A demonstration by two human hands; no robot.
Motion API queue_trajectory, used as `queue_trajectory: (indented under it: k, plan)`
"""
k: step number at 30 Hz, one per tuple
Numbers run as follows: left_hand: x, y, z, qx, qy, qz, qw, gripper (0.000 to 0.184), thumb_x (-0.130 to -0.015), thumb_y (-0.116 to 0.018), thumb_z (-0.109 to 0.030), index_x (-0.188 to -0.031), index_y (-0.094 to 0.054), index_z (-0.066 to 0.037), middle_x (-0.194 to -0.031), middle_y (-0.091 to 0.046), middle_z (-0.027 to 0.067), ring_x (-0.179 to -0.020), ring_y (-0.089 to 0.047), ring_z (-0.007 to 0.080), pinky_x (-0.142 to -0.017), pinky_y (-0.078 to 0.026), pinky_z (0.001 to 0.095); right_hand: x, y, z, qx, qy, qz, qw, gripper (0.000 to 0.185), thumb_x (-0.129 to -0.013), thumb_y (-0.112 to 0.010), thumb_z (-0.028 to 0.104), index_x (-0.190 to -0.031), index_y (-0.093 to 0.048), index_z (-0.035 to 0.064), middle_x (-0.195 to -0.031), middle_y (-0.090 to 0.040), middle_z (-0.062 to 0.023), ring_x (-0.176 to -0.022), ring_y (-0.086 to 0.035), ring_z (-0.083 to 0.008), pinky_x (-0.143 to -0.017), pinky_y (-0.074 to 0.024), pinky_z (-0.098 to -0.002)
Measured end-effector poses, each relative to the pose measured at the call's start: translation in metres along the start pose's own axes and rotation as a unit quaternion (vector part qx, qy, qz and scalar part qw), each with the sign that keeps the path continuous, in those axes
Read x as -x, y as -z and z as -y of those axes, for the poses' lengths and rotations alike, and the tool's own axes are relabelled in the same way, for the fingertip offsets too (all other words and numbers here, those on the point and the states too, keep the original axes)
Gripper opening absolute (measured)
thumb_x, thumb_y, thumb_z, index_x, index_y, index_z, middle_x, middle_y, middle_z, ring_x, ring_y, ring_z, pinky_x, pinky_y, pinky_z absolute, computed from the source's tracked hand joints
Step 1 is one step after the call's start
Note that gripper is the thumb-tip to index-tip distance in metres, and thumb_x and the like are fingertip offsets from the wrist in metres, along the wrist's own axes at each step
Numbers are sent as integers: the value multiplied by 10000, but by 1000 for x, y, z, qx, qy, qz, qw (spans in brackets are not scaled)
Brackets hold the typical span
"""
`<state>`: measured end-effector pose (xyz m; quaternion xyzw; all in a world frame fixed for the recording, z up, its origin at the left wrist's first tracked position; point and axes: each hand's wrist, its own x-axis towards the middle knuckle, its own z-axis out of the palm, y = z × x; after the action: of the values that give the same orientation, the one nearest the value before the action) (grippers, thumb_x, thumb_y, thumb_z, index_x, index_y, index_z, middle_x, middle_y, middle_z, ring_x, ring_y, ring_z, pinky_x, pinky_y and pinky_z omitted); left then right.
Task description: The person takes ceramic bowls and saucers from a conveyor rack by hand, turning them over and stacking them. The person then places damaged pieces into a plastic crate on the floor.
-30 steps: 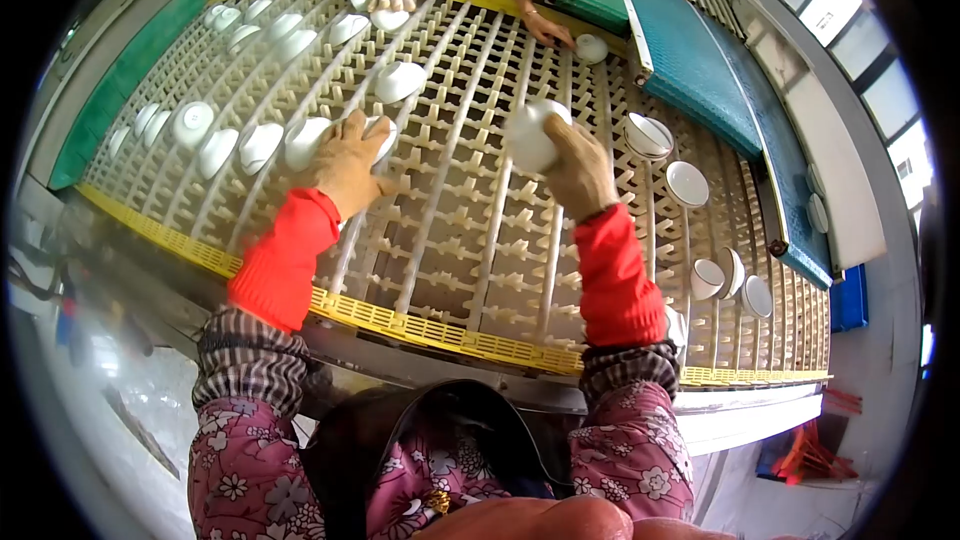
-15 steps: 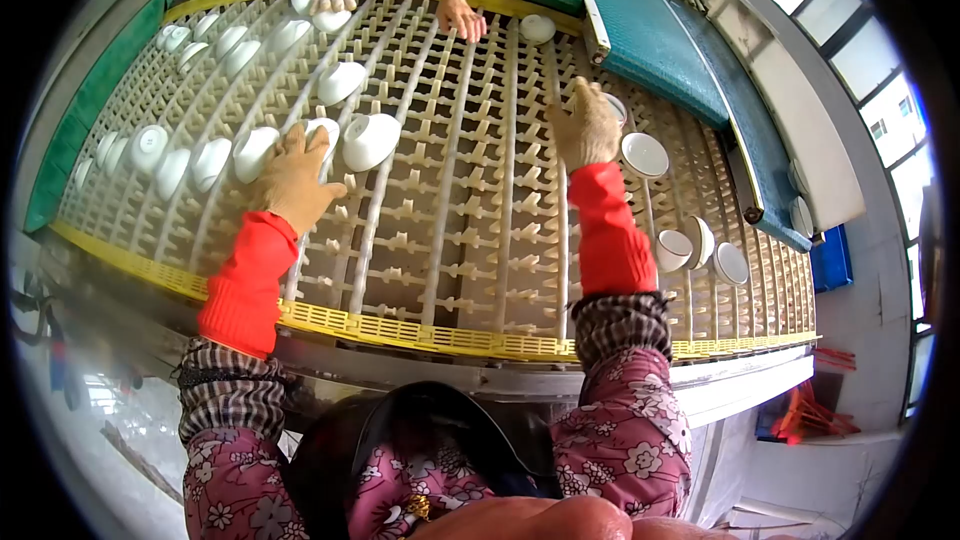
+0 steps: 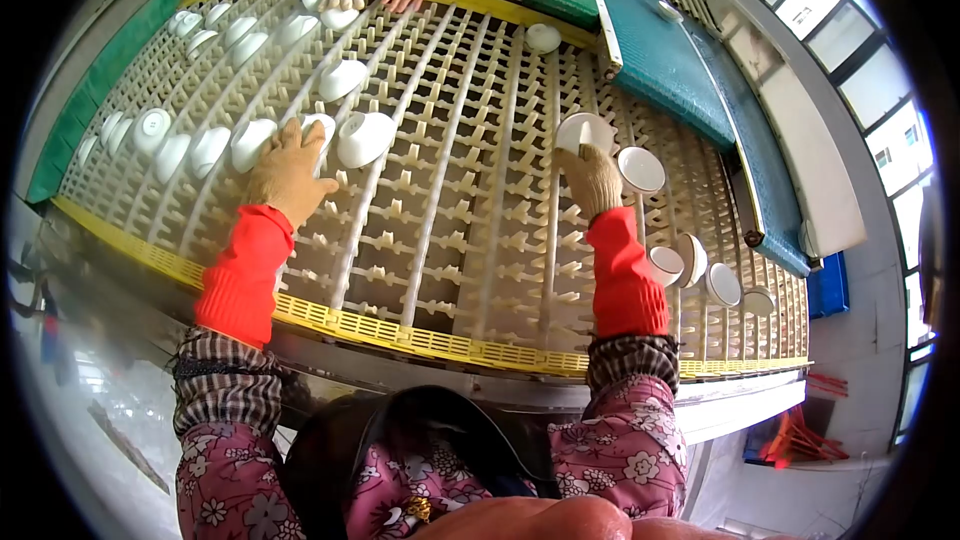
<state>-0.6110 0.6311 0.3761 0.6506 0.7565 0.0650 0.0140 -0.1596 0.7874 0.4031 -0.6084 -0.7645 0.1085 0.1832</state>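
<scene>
A bowl (image 3: 574, 129) is now held at its rim by the right hand (image 3: 594, 182), seen open earlier; another piece is thus in hand, well inside the conveyor's near edge (image 3: 430, 338); whether a second bowl (image 3: 326, 124) is gripped by the left hand (image 3: 287, 172) cannot be told.

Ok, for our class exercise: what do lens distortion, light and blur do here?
Head view: wide-lens distortion bows the yellow edging, with black corners; head view: the windows at right glare brightly; head view: lower left looks hazy, while nearer white bowls read clearly.
</scene>
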Motion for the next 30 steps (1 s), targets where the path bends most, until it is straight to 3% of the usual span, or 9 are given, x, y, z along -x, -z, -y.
queue_trajectory:
  k: [2,3,6,7,12,15,18,23,30]
  plan:
    - [0,8,-6,-5,7,12,1000,890,-896,-889,-383,-1649,-504,-104,-1653,-484,229,-1460,-544,429,-1256,-432,494,12,-21,0,-214,-54,60,973,389,-946,-793,375,-1170,-814,57,-950,-781,-212,-887,-785,-364,-818,-621,-387]
    - [0,10,-7,-7,13,18,1000,893,-898,-889,-382,-1653,-500,-109,-1656,-482,228,-1463,-544,428,-1257,-429,493,20,-23,7,-136,120,39,983,357,-967,-792,310,-1226,-799,65,-992,-790,-199,-914,-792,-342,-816,-631,-362]
    - [0,7,-8,-11,25,18,999,904,-907,-883,-405,-1668,-483,-125,-1673,-470,214,-1487,-533,420,-1261,-422,490,45,-6,86,-383,-89,227,891,278,-1024,-737,62,-1301,-743,48,-1162,-778,-206,-1036,-805,-325,-864,-695,-403]
    - [-2,4,-7,-15,25,18,999,907,-910,-881,-417,-1671,-482,-129,-1675,-472,212,-1493,-530,419,-1262,-421,491,55,-5,109,-249,59,185,949,294,-1044,-741,109,-1320,-718,10,-1186,-773,-190,-1062,-799,-321,-904,-698,-408]
    - [-9,-12,11,79,42,24,996,901,-912,-873,-461,-1669,-493,-153,-1681,-482,196,-1507,-524,415,-1268,-421,488,45,-80,110,-465,129,156,862,502,-1058,-784,218,-1453,-648,-61,-1253,-782,-172,-1200,-765,-284,-1035,-667,-395]
    - [-1,-5,4,9,27,1,1000,897,-901,-878,-468,-1658,-509,-161,-1673,-489,189,-1499,-532,411,-1264,-430,485,31,-24,122,-308,-29,93,946,518,-1049,-789,216,-1494,-674,-22,-1350,-793,-188,-1168,-780,-227,-956,-641,-300]
    - [-1,3,-2,12,37,23,999,892,-898,-878,-472,-1653,-514,-167,-1653,-502,185,-1489,-537,418,-1254,-443,482,-12,-26,53,-38,156,-139,977,633,-909,-869,336,-1390,-696,-37,-1183,-775,-295,-1098,-766,-429,-959,-599,-471]
    - [-2,-2,-14,25,64,4,998,843,-882,-870,-516,-1590,-563,-178,-1581,-551,175,-1455,-549,429,-1218,-463,495,-36,-27,-24,148,46,-37,987,491,-926,-787,473,-1053,-817,0,-1091,-777,-310,-1029,-763,-462,-904,-585,-556]
    - [-12,-21,-47,111,55,27,992,705,-905,-797,-641,-1408,-721,-153,-1560,-581,185,-1452,-530,431,-1203,-446,524,-9,-25,0,94,65,-32,993,504,-946,-745,505,-953,-813,5,-910,-780,-288,-925,-760,-477,-841,-595,-561]
